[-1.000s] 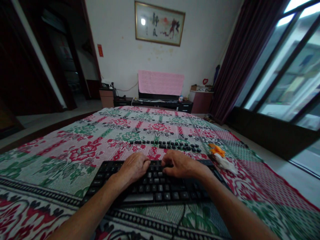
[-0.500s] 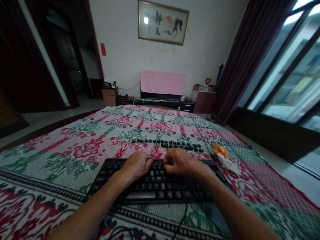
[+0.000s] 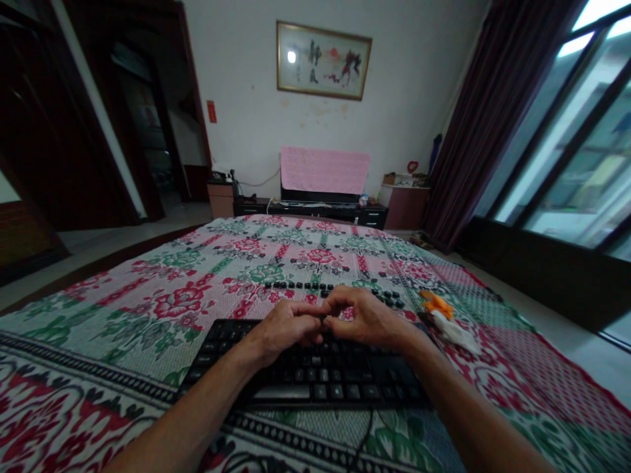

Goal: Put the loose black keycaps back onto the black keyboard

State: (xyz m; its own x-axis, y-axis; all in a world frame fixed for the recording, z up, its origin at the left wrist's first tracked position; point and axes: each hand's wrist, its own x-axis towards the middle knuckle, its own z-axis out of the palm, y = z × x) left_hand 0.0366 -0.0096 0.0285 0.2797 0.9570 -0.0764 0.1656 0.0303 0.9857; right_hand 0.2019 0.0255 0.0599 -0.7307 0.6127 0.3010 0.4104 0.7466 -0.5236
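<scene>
Meeting above a black keyboard (image 3: 318, 376), a person's left hand (image 3: 288, 326) and right hand (image 3: 365, 316) hold their bent thumbs and forefingers close together over its far part. Something dark shows between the fingertips (too small to make out), and whether either hand grips it cannot be told. The keyboard lies flat on a flowered cover (image 3: 123, 341), its cable (image 3: 365, 433) leading off the near edge. Beyond the hands, loose keys (image 3: 299, 286) sit in rows, partly hidden by the right hand. An orange item (image 3: 438, 305) and a white one (image 3: 456, 334) lie near the keyboard's right end. Across the room, a pink cloth (image 3: 325, 169) hangs below a framed picture (image 3: 323, 60).
</scene>
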